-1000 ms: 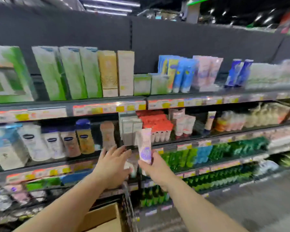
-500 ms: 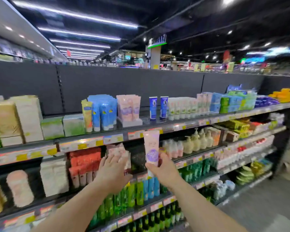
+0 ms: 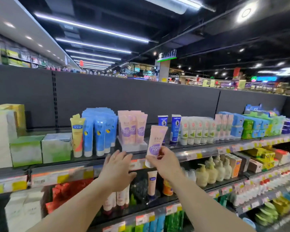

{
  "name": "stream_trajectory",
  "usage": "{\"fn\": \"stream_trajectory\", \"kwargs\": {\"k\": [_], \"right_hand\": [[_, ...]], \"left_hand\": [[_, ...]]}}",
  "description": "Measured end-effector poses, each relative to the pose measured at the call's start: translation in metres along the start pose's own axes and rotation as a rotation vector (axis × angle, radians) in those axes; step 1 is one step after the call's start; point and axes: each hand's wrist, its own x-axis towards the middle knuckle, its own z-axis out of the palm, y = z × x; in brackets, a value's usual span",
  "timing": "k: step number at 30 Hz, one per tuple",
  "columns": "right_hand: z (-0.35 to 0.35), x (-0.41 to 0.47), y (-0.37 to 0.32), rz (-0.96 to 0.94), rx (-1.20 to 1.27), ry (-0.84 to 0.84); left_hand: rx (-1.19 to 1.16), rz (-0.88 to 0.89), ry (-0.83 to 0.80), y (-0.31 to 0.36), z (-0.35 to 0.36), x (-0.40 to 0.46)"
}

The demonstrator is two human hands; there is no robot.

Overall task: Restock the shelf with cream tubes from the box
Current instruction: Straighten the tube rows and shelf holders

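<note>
The right hand (image 3: 166, 163) pinches a pink cream tube (image 3: 155, 144) low on its body, thumb and fingers curled round the purple label, cap end down, the tube upright and slightly tilted in front of the top shelf's (image 3: 199, 149) front edge; the left hand (image 3: 117, 169) is beside it, fingers straight and spread, holding nothing, its fingertips at the same edge; just behind stands a row of matching pink tubes (image 3: 132, 128) in a clear tray (image 3: 134, 145); blue tubes (image 3: 99, 131) and one yellow tube (image 3: 77, 134) stand to their left, two dark blue tubes (image 3: 175, 128) and white tubes (image 3: 196, 130) to their right; price labels line the edge; the box is not in view.
</note>
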Motion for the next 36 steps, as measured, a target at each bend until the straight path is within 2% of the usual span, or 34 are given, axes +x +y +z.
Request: {"fn": "stream_trajectory", "kwargs": {"k": [3, 7, 17, 29, 36], "right_hand": [[0.017, 0.043, -0.011, -0.047, -0.042, 0.026], [0.038, 0.084, -0.022, -0.087, 0.056, 0.105], [0.077, 0.114, -0.015, -0.127, 0.092, 0.121], [0.078, 0.114, -0.001, -0.060, -0.278, 0.081], [0.059, 0.108, 0.020, -0.198, -0.375, 0.033]], "left_hand": [[-0.033, 0.051, 0.065, -0.013, -0.004, 0.032], [-0.058, 0.069, 0.131, -0.026, -0.001, 0.058], [-0.091, 0.048, 0.187, -0.032, 0.013, 0.068], [-0.109, -0.001, 0.202, -0.029, 0.015, 0.064], [-0.142, -0.070, 0.222, -0.024, 0.014, 0.064]]}}
